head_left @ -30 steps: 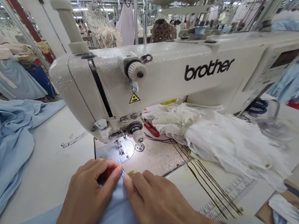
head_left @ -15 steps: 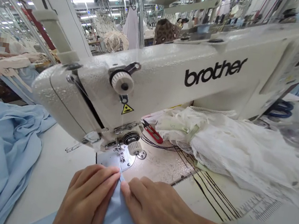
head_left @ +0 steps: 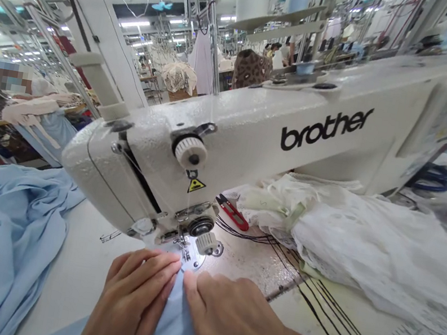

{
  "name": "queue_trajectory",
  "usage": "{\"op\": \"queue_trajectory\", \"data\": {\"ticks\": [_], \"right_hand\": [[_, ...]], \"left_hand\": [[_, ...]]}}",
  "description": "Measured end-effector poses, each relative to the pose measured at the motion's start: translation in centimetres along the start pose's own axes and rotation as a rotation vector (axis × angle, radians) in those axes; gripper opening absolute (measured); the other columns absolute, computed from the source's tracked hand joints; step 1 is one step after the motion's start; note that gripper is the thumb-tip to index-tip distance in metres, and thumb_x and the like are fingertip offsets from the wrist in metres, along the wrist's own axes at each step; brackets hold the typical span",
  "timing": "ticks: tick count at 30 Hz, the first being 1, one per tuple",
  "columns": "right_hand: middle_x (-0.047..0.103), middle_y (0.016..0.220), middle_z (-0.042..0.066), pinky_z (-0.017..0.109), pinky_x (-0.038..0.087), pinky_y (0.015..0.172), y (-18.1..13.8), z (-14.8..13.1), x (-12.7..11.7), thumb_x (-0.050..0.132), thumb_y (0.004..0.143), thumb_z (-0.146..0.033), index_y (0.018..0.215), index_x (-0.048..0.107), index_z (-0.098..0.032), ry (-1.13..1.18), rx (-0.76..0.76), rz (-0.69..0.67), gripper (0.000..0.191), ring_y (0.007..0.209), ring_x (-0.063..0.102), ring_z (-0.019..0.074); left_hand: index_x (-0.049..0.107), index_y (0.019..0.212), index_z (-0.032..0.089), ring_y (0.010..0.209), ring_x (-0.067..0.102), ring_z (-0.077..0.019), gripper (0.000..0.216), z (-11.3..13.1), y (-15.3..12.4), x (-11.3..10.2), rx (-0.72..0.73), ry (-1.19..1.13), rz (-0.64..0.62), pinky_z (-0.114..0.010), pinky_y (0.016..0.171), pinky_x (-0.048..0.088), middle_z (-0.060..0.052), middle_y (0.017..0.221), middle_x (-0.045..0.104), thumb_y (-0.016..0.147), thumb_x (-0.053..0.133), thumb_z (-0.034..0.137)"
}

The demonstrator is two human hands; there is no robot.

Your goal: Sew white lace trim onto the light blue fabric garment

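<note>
- Since the first frame, both hands and the blue cloth [head_left: 178,320] have come nearer to the presser foot [head_left: 186,251], and the left hand [head_left: 137,296] lies flatter, without the arch between thumb and fingers.
- The blue cloth is between the two hands, its narrow front end just before the needle plate [head_left: 199,259].
- The left hand has its fingers laid together, tips at the cloth edge; whether the thumb pinches beneath, I cannot tell.
- The right hand [head_left: 236,321] is loosely curled and touches the cloth on the other side; its grip I also cannot tell.
- The cloth looks light and soft, so I judge it will crease and shift easily. Better to hold it at the front edge, by fingertips, with the part behind kept flat.
- The sewing machine [head_left: 250,132] hangs low over the fingertips and leaves little room.
- To the right, red snips [head_left: 235,215] lie near the presser foot, and a white lace garment [head_left: 358,230] covers much surface [head_left: 77,257].
- At left is a blue heap [head_left: 2,233].
</note>
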State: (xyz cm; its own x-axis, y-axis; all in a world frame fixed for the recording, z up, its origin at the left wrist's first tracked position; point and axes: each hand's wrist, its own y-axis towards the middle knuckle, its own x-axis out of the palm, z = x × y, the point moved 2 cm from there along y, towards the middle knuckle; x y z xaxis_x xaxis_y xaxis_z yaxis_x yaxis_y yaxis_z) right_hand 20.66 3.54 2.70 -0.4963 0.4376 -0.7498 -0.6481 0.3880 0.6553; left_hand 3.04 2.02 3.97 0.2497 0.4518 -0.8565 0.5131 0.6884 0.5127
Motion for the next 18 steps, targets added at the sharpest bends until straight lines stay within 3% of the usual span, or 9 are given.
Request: {"op": "queue_trajectory", "data": {"ticks": [5, 11, 18], "right_hand": [[0.056, 0.059, 0.002, 0.034, 0.019, 0.037, 0.1, -0.2, 0.6, 0.041, 0.081, 0.0, 0.096, 0.057, -0.008, -0.028, 0.027, 0.042, 0.023, 0.04, 0.047, 0.0182], [0.061, 0.066, 0.005, 0.032, 0.024, 0.039, 0.1, -0.1, 0.7, 0.051, 0.083, -0.006, 0.101, 0.057, -0.004, -0.021, 0.021, -0.093, 0.019, 0.045, 0.05, 0.0168], [0.063, 0.07, 0.006, 0.034, 0.016, 0.038, 0.1, 0.2, 0.9, 0.055, 0.077, -0.007, 0.102, 0.057, -0.005, 0.091, 0.002, -0.167, 0.024, 0.046, 0.049, 0.0171]], "left_hand": [[0.065, 0.111, 0.024, 0.099, 0.066, -0.0162, 0.023, -0.9, 0.5, 0.5, -0.004, 0.032, 0.035, -0.034, 0.093, 0.042, 0.002, 0.11, 0.074, 0.093, 0.052, 0.015], [0.066, 0.107, 0.025, 0.082, 0.068, -0.0149, 0.018, -1.6, 0.9, 0.6, -0.02, 0.037, 0.062, -0.033, 0.079, 0.047, 0.003, 0.1, 0.076, 0.095, 0.053, 0.021], [0.062, 0.113, 0.018, 0.102, 0.061, -0.0141, 0.022, 0.2, 0.4, 0.0, -0.003, -0.006, 0.006, -0.024, 0.094, 0.045, -0.003, 0.108, 0.07, 0.094, 0.051, 0.018]]}}
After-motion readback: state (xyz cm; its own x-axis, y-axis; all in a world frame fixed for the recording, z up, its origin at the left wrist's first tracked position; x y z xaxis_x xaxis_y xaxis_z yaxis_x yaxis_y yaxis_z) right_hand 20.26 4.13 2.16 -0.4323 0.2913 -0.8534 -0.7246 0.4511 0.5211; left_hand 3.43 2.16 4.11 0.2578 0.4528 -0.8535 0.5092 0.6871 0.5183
